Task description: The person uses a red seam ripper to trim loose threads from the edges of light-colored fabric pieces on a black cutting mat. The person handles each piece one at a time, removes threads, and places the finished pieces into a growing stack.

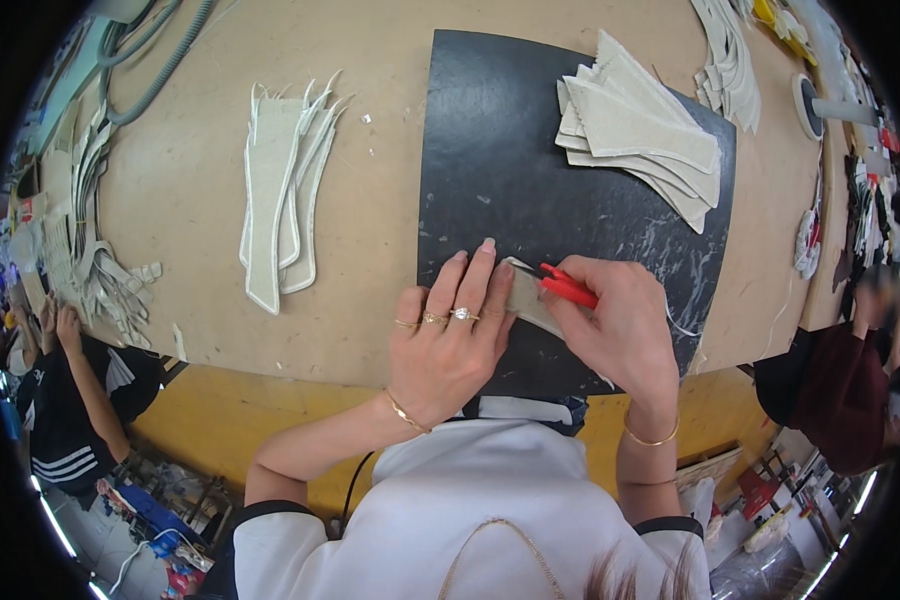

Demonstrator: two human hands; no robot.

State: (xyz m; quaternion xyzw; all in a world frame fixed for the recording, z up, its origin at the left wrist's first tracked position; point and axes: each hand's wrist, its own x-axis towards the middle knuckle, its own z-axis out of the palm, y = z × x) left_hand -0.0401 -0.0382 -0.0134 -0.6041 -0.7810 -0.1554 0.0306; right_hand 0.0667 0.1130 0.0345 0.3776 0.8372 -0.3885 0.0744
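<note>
My left hand [448, 338], with rings on its fingers, lies flat at the near part of a black mat [500, 140]. Its fingers are stretched out, the forefinger and thumb against a small beige fabric piece [532, 302]. Closed in my right hand [620, 325] is a small red tool [568, 287], its forked end pointing left over the piece's upper edge. My fingers cover the rest of the tool, so I cannot tell its exact kind. A thin white cord runs down beside the right hand.
Fanned beige pieces [650, 130] lie on the mat's far right. White-edged beige pieces [275, 200] with loose thread ends lie left of the mat. Bundled strips [95, 250] sit at the far left, more pieces [727, 70] at the far right near a tape roll [808, 107]. Other people work at both sides.
</note>
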